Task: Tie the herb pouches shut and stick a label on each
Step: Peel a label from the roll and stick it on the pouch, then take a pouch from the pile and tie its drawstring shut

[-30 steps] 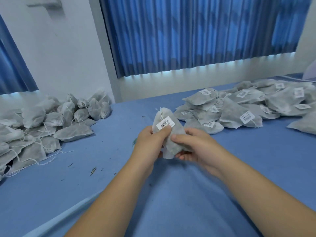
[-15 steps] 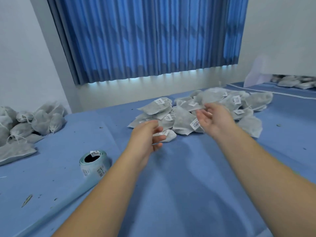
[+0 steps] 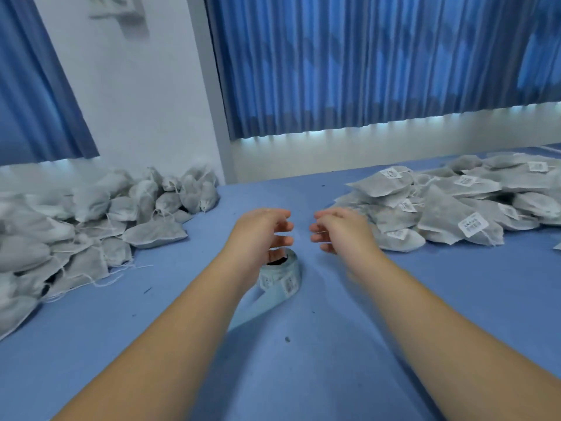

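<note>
Between two heaps on the blue-covered table, both hands hover just above the cloth, close together but not touching. The left hand and the right hand each have loosely curled, relaxed fingers and grasp nothing that can be made out; motion blur hides any fine thread. To the person's left lies the heap of unlabelled pouches, grey and plump, loose strings trailing from their necks. To the right lies the heap of labelled pouches, flatter, each visible one bearing a white barcode sticker. The label roll stands just under the left hand's wrist, with its backing strip running toward the person under the left forearm. With nothing held, this looks like the gap between one pouch and another: a fresh pouch has to be fetched. The next move probably calls for a reach to the left heap, taking one pouch by its neck without dragging neighbours along by tangled strings, pulling the drawstring tight and knotting it, then peeling a sticker off the roll near at hand.
</note>
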`<state>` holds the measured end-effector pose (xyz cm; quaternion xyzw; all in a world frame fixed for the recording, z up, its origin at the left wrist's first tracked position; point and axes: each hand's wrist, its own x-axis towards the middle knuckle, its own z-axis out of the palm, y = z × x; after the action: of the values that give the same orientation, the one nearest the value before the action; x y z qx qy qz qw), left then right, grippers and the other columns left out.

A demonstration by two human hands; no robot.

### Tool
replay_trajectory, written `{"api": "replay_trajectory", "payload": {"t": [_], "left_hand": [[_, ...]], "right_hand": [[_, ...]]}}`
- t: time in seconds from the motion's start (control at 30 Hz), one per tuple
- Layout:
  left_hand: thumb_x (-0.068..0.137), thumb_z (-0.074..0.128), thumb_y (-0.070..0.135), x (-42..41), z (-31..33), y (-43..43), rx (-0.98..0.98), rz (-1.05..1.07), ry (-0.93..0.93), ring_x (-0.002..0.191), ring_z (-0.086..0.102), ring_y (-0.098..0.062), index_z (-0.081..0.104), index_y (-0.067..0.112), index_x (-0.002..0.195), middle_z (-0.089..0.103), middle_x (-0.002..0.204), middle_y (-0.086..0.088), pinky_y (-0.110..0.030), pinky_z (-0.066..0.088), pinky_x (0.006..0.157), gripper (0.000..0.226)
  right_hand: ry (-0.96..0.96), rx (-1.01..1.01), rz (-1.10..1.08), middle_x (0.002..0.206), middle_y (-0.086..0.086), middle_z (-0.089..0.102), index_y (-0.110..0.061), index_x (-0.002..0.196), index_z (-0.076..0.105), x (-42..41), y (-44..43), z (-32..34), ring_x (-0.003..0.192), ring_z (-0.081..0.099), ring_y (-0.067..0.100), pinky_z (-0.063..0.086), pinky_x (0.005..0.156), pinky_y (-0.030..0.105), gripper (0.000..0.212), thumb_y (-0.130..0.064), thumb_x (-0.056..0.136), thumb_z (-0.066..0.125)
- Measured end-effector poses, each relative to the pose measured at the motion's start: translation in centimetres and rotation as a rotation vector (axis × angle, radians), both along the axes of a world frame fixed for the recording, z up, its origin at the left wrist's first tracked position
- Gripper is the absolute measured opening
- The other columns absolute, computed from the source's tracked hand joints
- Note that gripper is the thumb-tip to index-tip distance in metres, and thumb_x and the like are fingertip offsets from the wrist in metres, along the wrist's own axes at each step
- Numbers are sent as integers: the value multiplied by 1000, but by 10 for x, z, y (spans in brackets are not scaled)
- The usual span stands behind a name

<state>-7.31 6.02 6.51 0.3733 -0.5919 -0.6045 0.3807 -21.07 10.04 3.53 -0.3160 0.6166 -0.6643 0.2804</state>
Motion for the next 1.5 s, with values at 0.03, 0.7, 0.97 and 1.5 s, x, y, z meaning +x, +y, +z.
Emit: {"api": "replay_trajectory", "payload": {"t": [0.03,0.7,0.97,1.5], "left_hand": [[94,60,19,12,-1,-8,-24,19,-37,53,60,-11,66,16,92,65,78,1,-23,48,53,7],[91,49,13,160,-67,-214,-184,568,-718,106,62,-41,18,18,155,57,127,-24,-39,53,79,71],[91,46,10,150,-60,-245,-3,525,-602,63,59,-28,37,25,141,53,101,-12,-26,47,37,53],[86,66,27,115,-35,-173,-257,509,-112,75,43,-21,46,19,76,46,74,0,-35,36,66,24]], "right_hand": [[125,11,2,75,-2,66,-20,79,62,11,-9,-2,64,61,12,44,58,22,17,-10,90,53],[974,58,125,88,-15,57,-25,84,64,70,-33,-34,93,53,10,40,93,36,33,-47,89,41],[974,31,132,81,-18,52,-36,75,53,68,-37,-37,86,51,7,41,91,37,28,-55,87,35],[960,51,146,90,-12,54,-27,82,62,67,-34,-36,94,52,11,37,87,28,31,-50,91,43]]}}
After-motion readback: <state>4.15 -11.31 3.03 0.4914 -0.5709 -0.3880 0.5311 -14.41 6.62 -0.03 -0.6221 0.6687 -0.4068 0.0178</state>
